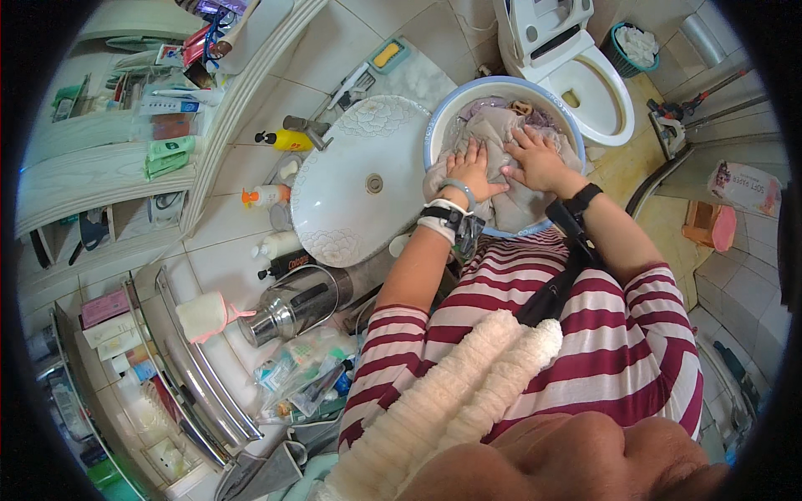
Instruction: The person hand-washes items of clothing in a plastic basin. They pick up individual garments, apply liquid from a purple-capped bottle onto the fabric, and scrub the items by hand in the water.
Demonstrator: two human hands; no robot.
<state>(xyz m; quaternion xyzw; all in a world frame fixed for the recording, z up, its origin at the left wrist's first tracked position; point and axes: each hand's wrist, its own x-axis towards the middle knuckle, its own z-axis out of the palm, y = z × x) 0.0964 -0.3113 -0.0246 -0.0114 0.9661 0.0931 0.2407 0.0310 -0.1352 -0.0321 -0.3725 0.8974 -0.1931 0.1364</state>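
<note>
Greyish-beige fabric [493, 134] lies bunched in a round white basin [458, 104] with a blue rim, filling most of it and reaching up to its left edge. A purplish cloth [480, 107] shows behind it, toward the basin's far edge.

Both bare hands rest palm down on the fabric with the fingers wide apart. The left hand [472, 177] lies toward the basin's near left edge, the right hand [539, 163] toward its right edge, the thumbs near each other. Neither is closed around a fold.

As a judgement, the work is partway: the fabric is gathered inside the basin and pressed from above, but it is neither smoothed nor folded, and the purplish cloth sits apart from the hands. Whether there is water beneath, and how much handling remains, I cannot tell.

Just beside the basin's left edge is an oval sink [347, 192] with a patterned border; past the sink's far edge, a yellow sponge [387, 56] sits in a tray on the grey counter [422, 67]. A yellow bottle [288, 139] stands by the sink's left edge. Beyond the basin's far right edge is an open toilet [618, 104].
</note>
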